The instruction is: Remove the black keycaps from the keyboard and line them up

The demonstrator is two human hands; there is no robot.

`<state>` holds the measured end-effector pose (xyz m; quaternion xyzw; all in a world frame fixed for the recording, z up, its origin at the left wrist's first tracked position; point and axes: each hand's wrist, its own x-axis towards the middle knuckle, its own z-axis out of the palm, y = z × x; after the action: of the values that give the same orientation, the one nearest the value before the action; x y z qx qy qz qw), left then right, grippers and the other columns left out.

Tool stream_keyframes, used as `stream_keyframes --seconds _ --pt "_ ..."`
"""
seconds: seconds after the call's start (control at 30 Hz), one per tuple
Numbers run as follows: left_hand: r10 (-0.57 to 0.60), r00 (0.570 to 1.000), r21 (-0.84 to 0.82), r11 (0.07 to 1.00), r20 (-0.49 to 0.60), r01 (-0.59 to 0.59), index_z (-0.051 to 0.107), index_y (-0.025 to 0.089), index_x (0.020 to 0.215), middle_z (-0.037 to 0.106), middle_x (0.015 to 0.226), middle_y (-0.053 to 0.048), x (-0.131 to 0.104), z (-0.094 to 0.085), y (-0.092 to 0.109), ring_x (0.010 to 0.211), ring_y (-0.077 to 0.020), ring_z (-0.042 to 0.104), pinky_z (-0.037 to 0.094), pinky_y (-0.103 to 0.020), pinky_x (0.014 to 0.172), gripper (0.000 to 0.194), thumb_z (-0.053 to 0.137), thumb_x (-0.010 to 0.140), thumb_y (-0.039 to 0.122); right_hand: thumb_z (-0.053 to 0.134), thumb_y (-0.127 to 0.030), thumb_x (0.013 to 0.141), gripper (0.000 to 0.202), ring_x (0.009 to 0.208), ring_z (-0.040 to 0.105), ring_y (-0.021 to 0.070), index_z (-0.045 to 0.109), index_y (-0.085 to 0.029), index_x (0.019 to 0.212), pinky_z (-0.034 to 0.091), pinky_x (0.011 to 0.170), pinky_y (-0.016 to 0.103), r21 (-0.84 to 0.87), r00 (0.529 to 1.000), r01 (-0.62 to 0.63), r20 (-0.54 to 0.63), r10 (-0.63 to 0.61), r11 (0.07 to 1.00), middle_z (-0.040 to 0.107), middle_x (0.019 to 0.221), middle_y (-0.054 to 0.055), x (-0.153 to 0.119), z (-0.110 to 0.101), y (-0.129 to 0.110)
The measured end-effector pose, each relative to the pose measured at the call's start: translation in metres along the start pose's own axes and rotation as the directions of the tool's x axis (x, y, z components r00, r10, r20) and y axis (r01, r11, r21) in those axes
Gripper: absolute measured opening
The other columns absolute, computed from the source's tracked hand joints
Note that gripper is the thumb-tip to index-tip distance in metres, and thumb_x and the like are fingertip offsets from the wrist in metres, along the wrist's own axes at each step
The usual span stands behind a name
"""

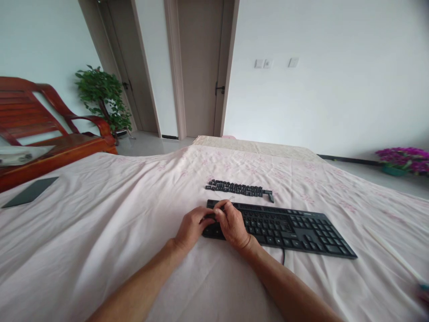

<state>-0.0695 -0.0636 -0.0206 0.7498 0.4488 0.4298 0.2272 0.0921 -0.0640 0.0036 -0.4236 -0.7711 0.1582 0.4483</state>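
A black keyboard (pixel 303 232) lies on the cloth, its left end under my hands. Dark bare patches show in its letter area, where keycaps are off. My left hand (pixel 192 226) is closed at the left end, thumb and fingers pinched together. My right hand (pixel 233 223) is closed too, its fingertips meeting the left ones above the keys. Whatever sits between the fingertips is small and hidden. Just behind the right hand a thin wire loop (pixel 231 198) pokes out; I cannot tell whether it is held. Loose black keycaps (pixel 237 188) lie in rows beyond the keyboard.
A pink-flowered cloth (pixel 134 232) with folds covers the surface. A dark flat panel (pixel 31 192) lies at far left, and a pale stick (pixel 395 257) at right. The keyboard's cable (pixel 283 256) runs toward me. Beyond stand a wooden bench (pixel 50 120) and a plant (pixel 102 94).
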Motion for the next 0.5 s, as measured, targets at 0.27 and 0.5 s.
stream_keyframes --seconds 0.27,0.5 --pt "-0.396 0.918 -0.416 0.834 0.01 0.364 0.069 0.015 0.093 0.072 0.091 -0.007 0.011 -0.006 -0.012 0.086 -0.0202 0.067 0.051 -0.03 0.08 0.028 0.073 0.065 0.02 0.042 -0.028 0.093 0.015 0.071 0.058 0.015 0.054 -0.02 0.087 0.046 0.071 0.026 0.085 0.988 -0.062 -0.136 0.073 0.994 0.06 0.077 0.003 0.002 -0.003 -0.001" --pt "-0.451 0.887 -0.448 0.815 -0.093 0.367 0.068 0.013 0.097 0.072 0.098 -0.01 0.04 -0.02 -0.032 0.086 -0.0182 0.066 0.051 -0.028 0.079 0.034 0.073 0.064 0.022 0.044 -0.042 0.091 0.025 0.058 0.053 0.0117 0.051 -0.02 0.082 0.045 0.054 0.022 0.405 0.899 -0.297 -0.186 0.395 0.865 0.062 0.077 0.002 0.012 -0.021 0.008"
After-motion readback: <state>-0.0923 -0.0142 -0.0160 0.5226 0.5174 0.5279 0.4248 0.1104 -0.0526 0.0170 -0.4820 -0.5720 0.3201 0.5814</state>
